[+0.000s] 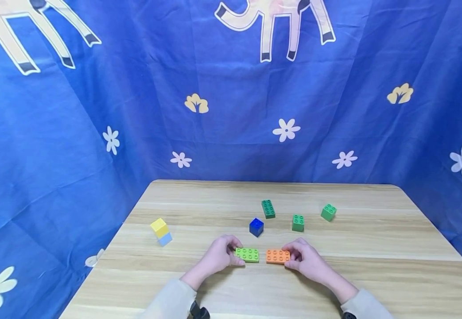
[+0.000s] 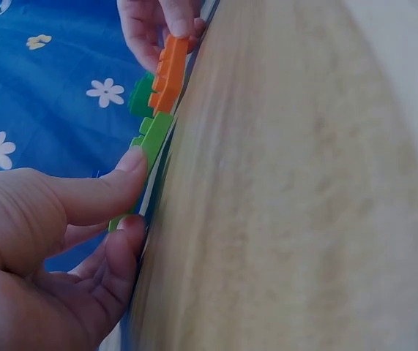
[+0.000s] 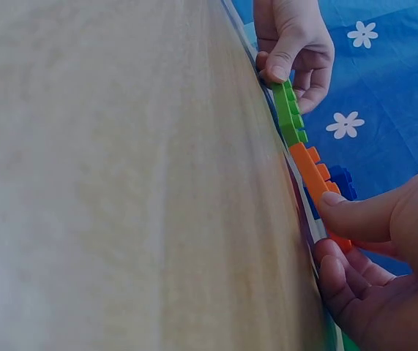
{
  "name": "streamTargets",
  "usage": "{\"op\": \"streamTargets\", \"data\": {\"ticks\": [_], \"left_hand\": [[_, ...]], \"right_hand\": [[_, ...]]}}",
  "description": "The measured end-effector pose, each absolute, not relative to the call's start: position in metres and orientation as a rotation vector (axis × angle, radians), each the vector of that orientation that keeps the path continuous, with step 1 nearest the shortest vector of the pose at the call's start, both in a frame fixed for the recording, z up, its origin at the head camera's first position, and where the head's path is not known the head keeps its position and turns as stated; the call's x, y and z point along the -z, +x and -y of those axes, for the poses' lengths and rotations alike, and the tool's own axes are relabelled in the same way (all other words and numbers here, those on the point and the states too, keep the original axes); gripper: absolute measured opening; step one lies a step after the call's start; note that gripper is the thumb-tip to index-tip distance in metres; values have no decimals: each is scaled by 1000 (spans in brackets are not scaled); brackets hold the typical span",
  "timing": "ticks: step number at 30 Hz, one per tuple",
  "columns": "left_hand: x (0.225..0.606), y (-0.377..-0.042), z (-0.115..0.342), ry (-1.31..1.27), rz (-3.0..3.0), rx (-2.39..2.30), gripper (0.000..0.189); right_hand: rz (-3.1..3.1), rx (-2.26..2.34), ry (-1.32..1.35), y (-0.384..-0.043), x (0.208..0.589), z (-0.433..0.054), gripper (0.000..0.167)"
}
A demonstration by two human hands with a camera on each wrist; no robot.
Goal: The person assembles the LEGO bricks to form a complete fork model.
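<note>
In the head view my left hand [image 1: 219, 255] pinches the left end of a lime green building brick [image 1: 250, 254] between thumb and fingers. Opposite it, my right hand [image 1: 307, 260] pinches the right end of an orange building brick [image 1: 275, 256]. Both bricks are long, with two rows of studs facing up, and they lie in line with a small gap between their inner ends. The left wrist view shows the thumb on the lime green brick [image 2: 156, 139] from the side. In the right wrist view the thumb presses the orange brick [image 3: 311, 170].
Beyond the hands stand a dark blue brick [image 1: 256, 227], a long dark green brick [image 1: 268, 209] and two short green bricks, one nearer [image 1: 298, 223] and one farther right [image 1: 328, 212]. A yellow block [image 1: 159, 227] adjoins a light blue one [image 1: 165, 239] at left. A blue curtain [image 1: 234, 146] hangs behind the wooden table [image 1: 374, 248].
</note>
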State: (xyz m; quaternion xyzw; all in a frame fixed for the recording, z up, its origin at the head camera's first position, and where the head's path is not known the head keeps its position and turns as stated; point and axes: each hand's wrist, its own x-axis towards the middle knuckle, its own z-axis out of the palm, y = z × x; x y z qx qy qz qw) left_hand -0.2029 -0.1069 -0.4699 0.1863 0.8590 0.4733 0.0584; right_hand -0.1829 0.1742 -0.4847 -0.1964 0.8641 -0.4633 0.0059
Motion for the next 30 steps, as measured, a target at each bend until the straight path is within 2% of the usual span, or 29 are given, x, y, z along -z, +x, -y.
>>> {"op": "streamTargets", "data": {"ticks": [30], "left_hand": [[474, -202, 97, 578, -2697, -1325, 36]], "right_hand": [[-2720, 1352, -667, -187, 485, -170, 34]]}}
